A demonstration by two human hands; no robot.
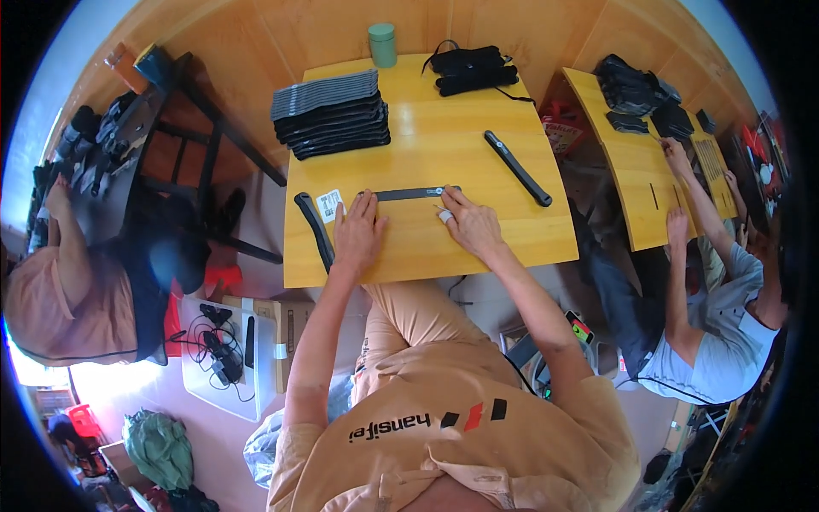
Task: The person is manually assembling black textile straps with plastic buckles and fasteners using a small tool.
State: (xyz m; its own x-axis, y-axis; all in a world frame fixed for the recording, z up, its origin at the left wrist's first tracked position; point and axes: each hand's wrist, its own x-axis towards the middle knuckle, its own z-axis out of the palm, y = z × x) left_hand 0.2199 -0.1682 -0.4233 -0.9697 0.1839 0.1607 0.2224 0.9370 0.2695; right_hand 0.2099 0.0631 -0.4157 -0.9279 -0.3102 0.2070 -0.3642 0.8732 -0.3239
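A dark flat strip (405, 194) with a small white print near its right end lies crosswise on the yellow table (409, 256) in front of me. My left hand (360, 232) holds the strip's left end, its fingers close together over it. At the right end my right hand (473, 226) grips it with bent fingers; one finger wears a white band. Beside my left hand are a white printed label (329, 205) and a dark curved bar (315, 230). Another dark bar (518, 169), straighter, lies slanted to the right of my right hand.
Behind the strip stands a tall stack of dark flat pieces (331, 119). Black pouches (473, 72) with straps and a green canister (382, 45) sit at the far edge. People work at side tables left and right. A clear bin (226, 363) with cables is on the floor.
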